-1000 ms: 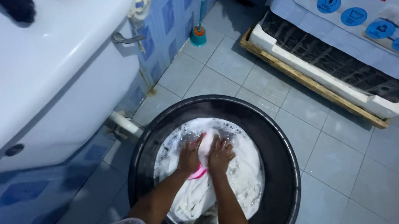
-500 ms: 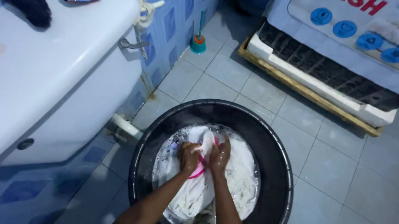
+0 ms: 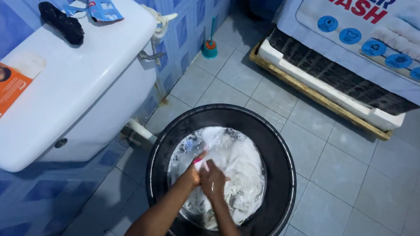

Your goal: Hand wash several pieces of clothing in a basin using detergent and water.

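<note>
I see both hands low inside the round black plastic basin (image 3: 287, 164), whose raised rim hems them all round; only upward is open. Close on my left the white ceramic toilet cistern (image 3: 68, 94) and its pipe crowd the basin. Grey floor tiles (image 3: 347, 187) to the right lie open up to the wooden pallet (image 3: 320, 97).
</note>
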